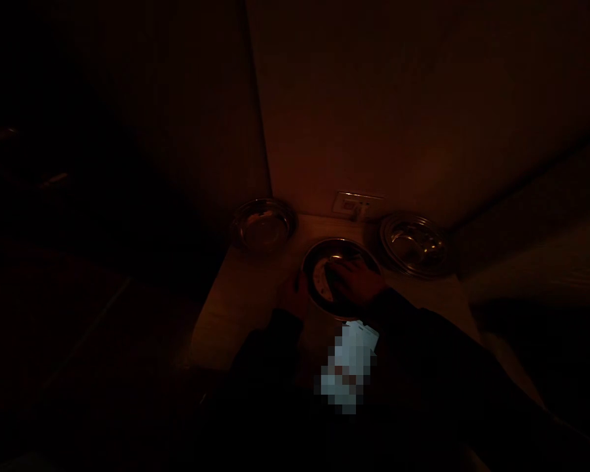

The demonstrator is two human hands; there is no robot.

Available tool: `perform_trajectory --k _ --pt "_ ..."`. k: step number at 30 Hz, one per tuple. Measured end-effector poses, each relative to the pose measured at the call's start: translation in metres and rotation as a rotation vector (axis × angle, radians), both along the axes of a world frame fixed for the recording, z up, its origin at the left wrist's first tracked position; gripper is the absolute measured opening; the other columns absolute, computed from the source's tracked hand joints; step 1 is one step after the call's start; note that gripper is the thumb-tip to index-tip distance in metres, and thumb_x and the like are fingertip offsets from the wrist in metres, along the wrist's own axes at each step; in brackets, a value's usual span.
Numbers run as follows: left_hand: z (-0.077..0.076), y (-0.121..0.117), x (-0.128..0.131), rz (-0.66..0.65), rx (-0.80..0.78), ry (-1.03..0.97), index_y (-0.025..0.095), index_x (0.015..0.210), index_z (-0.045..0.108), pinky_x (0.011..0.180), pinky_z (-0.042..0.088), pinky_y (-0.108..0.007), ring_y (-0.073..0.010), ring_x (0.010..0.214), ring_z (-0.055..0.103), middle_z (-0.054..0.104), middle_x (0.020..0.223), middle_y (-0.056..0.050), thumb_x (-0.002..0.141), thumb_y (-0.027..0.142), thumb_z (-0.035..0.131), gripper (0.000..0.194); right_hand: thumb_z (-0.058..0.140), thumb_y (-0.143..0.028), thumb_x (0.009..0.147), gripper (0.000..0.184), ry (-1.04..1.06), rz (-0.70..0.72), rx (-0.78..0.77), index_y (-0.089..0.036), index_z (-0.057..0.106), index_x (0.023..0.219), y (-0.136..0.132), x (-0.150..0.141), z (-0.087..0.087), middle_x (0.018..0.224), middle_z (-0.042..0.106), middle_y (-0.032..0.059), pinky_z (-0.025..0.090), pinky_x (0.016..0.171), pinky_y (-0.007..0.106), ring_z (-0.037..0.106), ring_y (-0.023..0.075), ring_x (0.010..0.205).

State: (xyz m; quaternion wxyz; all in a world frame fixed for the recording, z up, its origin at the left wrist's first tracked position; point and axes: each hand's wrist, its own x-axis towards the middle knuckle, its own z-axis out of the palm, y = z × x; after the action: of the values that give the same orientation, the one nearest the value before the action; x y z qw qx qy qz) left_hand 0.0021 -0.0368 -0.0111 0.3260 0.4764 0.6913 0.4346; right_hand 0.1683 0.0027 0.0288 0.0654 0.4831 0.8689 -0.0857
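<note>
In dim light, a round metal dish with a raised, shiny rim sits in front of me on a small wooden table. My left hand is closed on the dish's left rim. Inside the dish lies my right hand, its fingers bent down toward the inner surface. Something dark shows under and beside those fingers, perhaps a cloth, too dim to make out. Pale patches show on the left part of the dish's inside.
Another metal dish stands at the table's back left corner. Stacked metal dishes are at the back right. A wall socket with a plug is behind. A lit phone, partly pixelated, shows near me at the table.
</note>
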Motion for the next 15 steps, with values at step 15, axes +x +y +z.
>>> perform_trajectory --k 15 --pt "-0.004 0.001 -0.001 -0.029 0.025 -0.021 0.013 0.094 0.07 0.081 0.052 -0.032 -0.0216 0.085 0.068 0.073 0.092 -0.011 0.09 0.024 0.042 0.031 0.04 -0.04 0.094 0.043 -0.1 -0.034 -0.021 -0.026 0.054 0.133 0.004 -0.007 0.003 0.131 0.049 0.0184 0.05 0.076 0.044 0.049 0.0356 0.112"
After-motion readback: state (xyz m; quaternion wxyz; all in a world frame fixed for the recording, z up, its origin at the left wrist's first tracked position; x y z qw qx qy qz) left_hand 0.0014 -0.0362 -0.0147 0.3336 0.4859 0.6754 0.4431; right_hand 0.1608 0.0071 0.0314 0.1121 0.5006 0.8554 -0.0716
